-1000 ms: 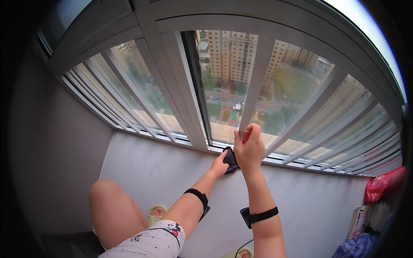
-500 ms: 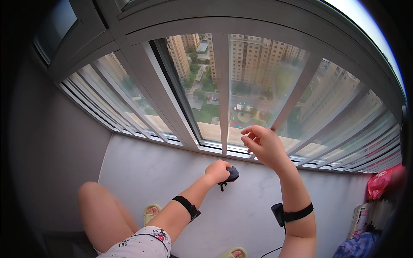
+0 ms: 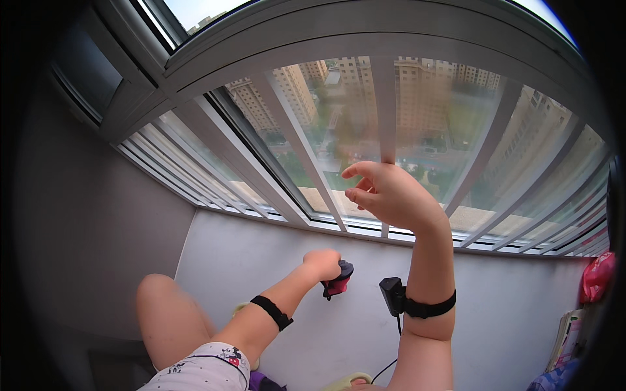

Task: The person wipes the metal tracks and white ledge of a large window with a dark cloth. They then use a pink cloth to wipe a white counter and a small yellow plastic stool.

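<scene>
My left hand [image 3: 323, 265], stretched forward over the floor, is closed around a small dark grey and red object [image 3: 338, 281]. Its dark top bulges past my fingers, the red part shows below, and a dark end dangles at the bottom. What kind of thing it is I cannot make out. My right hand [image 3: 389, 195] is raised in front of the barred window [image 3: 417, 111], wrist bent to the left. Its thumb and fingers are loosely curved and apart, with nothing seen between them. Whether it touches a bar or the glass cannot be told.
White vertical bars [image 3: 386, 111] cross the window down to a low sill. A grey wall [image 3: 104, 228] stands on the left. At the right edge are a pink bag [image 3: 596, 277] and papers [image 3: 566, 335]. A black device [image 3: 392, 295] with a cable is strapped to my right forearm.
My right hand has moved up and left along the window, its wrist bending more. The object in my left hand has turned, showing more red. The whole view has shifted.
</scene>
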Available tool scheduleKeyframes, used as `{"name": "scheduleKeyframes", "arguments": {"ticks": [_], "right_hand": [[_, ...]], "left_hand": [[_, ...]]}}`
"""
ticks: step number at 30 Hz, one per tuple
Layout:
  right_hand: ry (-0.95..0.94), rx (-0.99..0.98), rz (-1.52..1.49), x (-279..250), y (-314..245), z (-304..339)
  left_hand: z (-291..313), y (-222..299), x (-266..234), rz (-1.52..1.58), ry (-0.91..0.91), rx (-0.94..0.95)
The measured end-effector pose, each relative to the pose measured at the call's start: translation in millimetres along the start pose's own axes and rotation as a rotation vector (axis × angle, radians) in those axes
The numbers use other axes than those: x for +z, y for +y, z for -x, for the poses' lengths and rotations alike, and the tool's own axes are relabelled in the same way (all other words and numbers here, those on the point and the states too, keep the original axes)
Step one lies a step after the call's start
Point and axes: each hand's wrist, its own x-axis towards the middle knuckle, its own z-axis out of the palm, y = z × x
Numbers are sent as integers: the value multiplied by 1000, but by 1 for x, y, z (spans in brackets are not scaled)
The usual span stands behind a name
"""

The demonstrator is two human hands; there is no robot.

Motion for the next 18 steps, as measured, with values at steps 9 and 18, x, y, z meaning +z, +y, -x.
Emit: {"name": "scheduleKeyframes", "arguments": {"ticks": [9,18], "right_hand": [[152,-292,6,19,-62,-11],[-15,-209,-21,90,-103,-49]], "left_hand": [[60,-68,-68,99,-22,-12],[126,-181,-129,818,557,155]]}}
